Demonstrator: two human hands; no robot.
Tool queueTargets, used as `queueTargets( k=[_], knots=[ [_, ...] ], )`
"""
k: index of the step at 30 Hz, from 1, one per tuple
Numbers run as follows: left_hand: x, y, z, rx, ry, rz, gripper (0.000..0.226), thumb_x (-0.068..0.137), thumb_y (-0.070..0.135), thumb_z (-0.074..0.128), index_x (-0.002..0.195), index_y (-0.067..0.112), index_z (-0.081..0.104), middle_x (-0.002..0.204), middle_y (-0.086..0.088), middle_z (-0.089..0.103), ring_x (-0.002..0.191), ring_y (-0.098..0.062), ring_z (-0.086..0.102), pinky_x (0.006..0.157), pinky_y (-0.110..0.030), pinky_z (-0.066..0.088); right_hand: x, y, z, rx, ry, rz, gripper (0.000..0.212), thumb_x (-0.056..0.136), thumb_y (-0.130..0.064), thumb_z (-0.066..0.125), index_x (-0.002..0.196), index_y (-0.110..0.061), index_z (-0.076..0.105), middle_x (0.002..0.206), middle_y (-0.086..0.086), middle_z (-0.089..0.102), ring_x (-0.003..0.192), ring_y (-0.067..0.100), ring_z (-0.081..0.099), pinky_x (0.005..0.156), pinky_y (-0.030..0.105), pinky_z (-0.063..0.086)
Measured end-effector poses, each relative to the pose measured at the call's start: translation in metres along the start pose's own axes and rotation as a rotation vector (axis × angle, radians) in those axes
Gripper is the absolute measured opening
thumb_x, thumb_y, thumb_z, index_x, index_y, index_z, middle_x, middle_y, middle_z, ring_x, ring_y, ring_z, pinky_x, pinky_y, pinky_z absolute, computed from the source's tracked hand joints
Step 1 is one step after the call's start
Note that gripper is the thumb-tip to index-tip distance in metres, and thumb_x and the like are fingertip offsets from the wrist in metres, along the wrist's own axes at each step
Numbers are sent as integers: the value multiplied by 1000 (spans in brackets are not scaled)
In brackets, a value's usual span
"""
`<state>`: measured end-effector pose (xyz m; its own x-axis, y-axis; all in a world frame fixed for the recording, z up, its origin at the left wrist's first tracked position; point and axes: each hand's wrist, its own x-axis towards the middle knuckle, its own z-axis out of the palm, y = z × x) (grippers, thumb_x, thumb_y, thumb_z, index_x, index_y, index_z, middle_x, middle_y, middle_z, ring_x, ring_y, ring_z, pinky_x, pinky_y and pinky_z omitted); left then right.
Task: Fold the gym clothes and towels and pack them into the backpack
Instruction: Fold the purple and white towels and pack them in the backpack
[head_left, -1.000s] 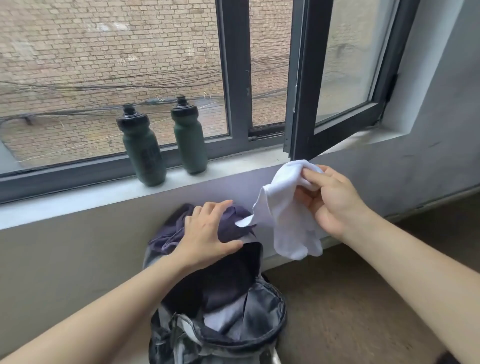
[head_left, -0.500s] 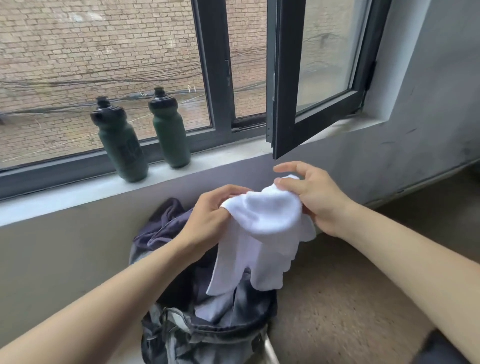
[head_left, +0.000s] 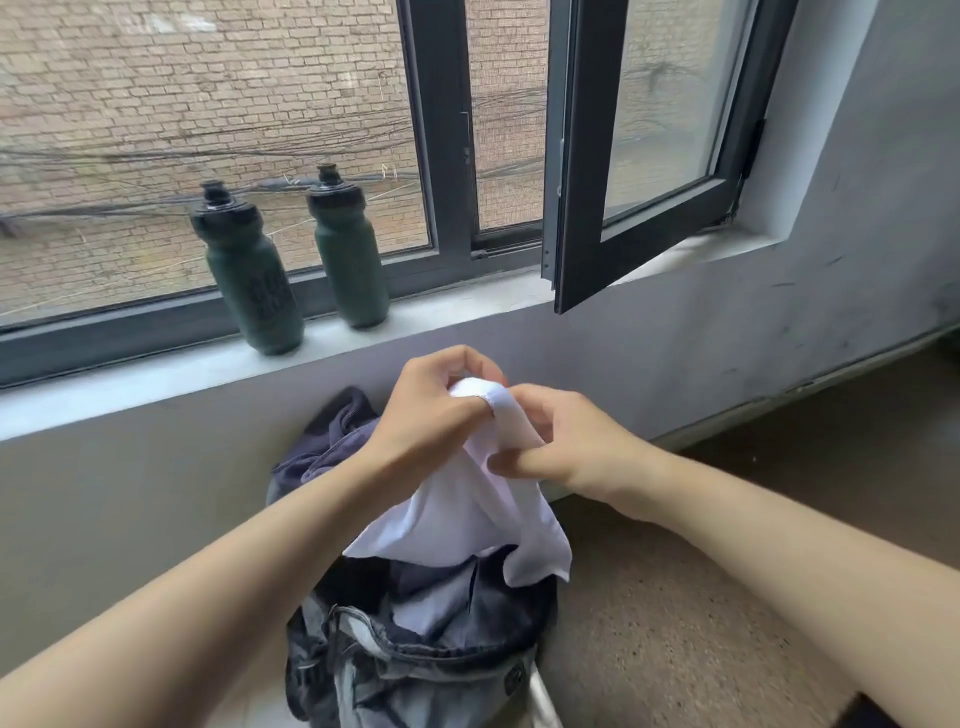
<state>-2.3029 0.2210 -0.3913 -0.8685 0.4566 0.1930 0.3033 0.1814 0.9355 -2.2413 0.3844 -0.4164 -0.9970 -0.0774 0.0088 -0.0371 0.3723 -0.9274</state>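
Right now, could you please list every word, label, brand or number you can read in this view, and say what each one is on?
No text here can be read.
Left green bottle: dark print on its side, too blurred to read.
Right green bottle: no print shows.
Backpack: a small round button or badge on the front, nothing legible.
White cloth held by both hands: no print or label shows.
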Motion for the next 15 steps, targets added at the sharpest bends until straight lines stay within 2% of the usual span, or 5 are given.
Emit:
queueTargets(
  k=[3, 5, 9, 13, 15],
  knots=[
    [0, 5, -3, 5, 51, 5, 23, 53, 15, 82, 71, 12, 68, 67, -1, 65, 60, -11, 55, 56, -24, 42, 6, 4, 6, -106, 168, -10, 22, 79, 3, 65, 83, -17, 70, 79, 0, 69, 75, 14, 64, 73, 44, 56],
    [2, 4, -7, 18, 138, 48, 20, 57, 21, 76, 73, 11, 70, 65, 4, 65, 59, -8, 54, 55, -22, 41, 9, 2, 0, -128, 209, -2, 21, 80, 2, 63, 83, -17, 71, 80, 6, 69, 74, 19, 64, 69, 39, 54],
    [13, -15, -24, 119, 304, 76, 15, 71, 29, 66, 73, 15, 72, 60, 11, 60, 60, -5, 51, 57, -24, 40, 4, -8, -12, -110, 169, -33, 24, 79, 4, 62, 93, -13, 73, 79, 4, 67, 69, 14, 58, 63, 28, 47],
    [24, -31, -39, 183, 347, 33, 24, 81, 31, 71, 63, 16, 65, 54, 12, 46, 56, -6, 39, 55, -27, 31, 11, -5, -30, -516, 477, -173, 32, 70, 0, 64, 89, -24, 74, 84, 0, 68, 80, 24, 61, 72, 35, 52],
    [29, -37, -43, 224, 344, 4, 28, 86, 27, 74, 62, 18, 64, 52, 12, 42, 52, -4, 35, 50, -24, 28, 16, 0, -42, -572, 599, -170, 31, 69, -1, 63, 85, -25, 73, 84, 0, 65, 81, 26, 61, 73, 37, 52]
  ],
)
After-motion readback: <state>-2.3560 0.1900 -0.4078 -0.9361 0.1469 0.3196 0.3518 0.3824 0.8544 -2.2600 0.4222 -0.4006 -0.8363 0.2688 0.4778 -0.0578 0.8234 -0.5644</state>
